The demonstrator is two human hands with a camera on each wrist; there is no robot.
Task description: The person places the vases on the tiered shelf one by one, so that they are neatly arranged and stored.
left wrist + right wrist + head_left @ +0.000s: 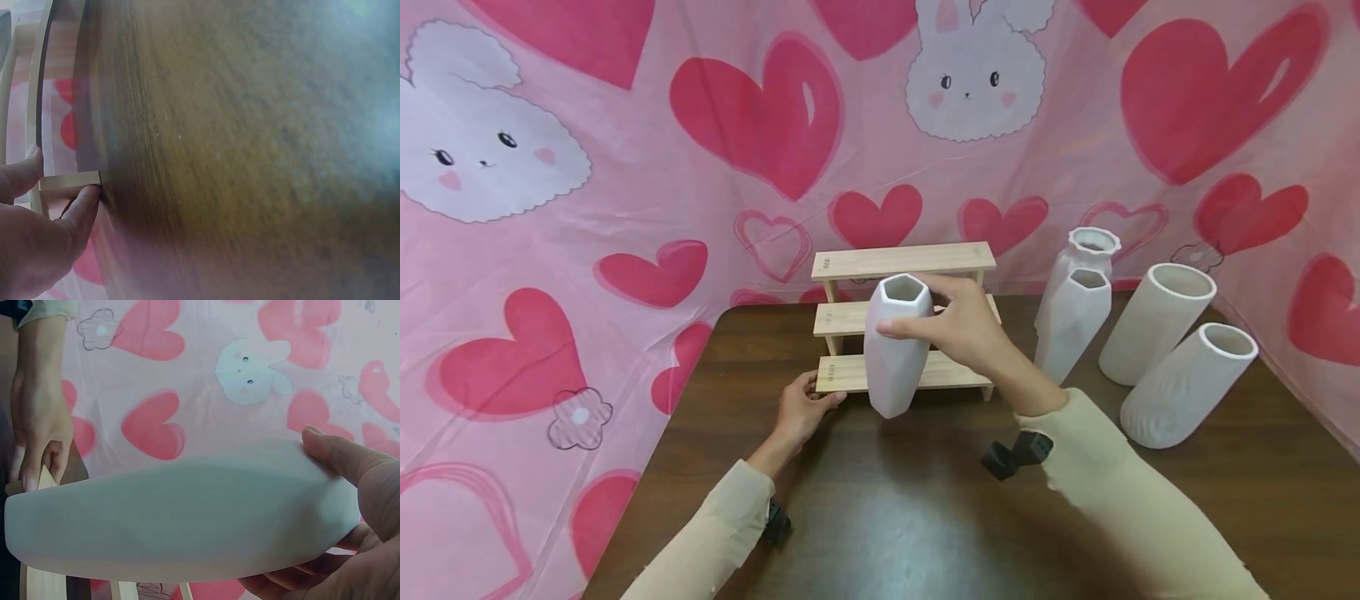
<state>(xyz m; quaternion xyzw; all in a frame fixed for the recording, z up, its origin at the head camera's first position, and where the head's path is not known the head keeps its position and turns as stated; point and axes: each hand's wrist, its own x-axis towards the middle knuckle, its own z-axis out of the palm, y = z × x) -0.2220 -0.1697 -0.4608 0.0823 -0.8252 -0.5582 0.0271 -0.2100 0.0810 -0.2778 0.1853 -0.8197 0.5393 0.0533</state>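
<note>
A white faceted vase (897, 350) with a five-sided mouth is upright in front of a three-step wooden shelf (904, 261). My right hand (962, 323) grips it near the rim, thumb on the near side; in the right wrist view the vase (181, 512) spans much of the picture. At the left end of the lowest step, my left hand (801, 408) holds the shelf. Seen from the left wrist, the thumb touches the board's edge and a finger lies against the short leg (72, 182). The vase hides part of the lower two steps.
On the table's right stand several white vases: one with a scalloped rim (1093, 242), a faceted one (1072, 325), a wide cylinder (1157, 323) and a ribbed one (1187, 386). The brown table (880, 533) meets a pink heart-patterned cloth (647, 167) behind.
</note>
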